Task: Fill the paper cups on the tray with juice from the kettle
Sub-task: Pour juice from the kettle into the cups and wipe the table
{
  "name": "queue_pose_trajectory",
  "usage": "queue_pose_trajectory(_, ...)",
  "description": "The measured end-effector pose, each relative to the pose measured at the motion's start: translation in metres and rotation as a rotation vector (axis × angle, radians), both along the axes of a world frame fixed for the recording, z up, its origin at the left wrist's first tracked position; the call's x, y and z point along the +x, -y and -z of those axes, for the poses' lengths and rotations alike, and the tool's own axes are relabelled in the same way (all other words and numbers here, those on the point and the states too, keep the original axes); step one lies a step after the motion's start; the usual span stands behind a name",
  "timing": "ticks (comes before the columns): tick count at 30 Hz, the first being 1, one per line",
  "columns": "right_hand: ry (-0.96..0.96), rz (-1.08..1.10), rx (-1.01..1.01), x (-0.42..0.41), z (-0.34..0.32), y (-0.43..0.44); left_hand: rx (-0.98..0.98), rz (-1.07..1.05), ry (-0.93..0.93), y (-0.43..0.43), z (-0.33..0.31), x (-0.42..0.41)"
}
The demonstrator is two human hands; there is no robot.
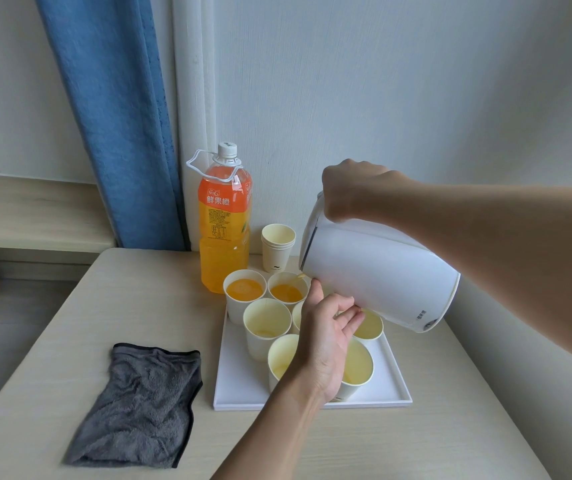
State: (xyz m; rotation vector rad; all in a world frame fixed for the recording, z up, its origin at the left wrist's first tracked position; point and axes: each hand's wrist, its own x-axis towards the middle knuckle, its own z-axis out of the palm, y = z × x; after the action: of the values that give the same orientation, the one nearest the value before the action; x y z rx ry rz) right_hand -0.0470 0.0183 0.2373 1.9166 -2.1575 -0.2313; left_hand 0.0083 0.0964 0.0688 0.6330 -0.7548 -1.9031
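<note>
While gripping the kettle (378, 271) in the right hand (357, 188), steadying its underside with the relaxed left hand (326, 337), pouring into a paper cup (286, 289).

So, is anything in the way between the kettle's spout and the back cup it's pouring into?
Nothing visible. The kettle spout hangs right over the partly filled cup, juice running straight in. The left hand props the kettle's underside on the near side, above the nearer cups, not in the stream.
</note>
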Motion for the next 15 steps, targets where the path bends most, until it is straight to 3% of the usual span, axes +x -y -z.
queue_pose_trajectory(15,-0.005,0.009,0.002,-0.0002,-0.0016,-0.0023,0.013,-0.002,-0.005,0.0005,0.0002,-0.0015)
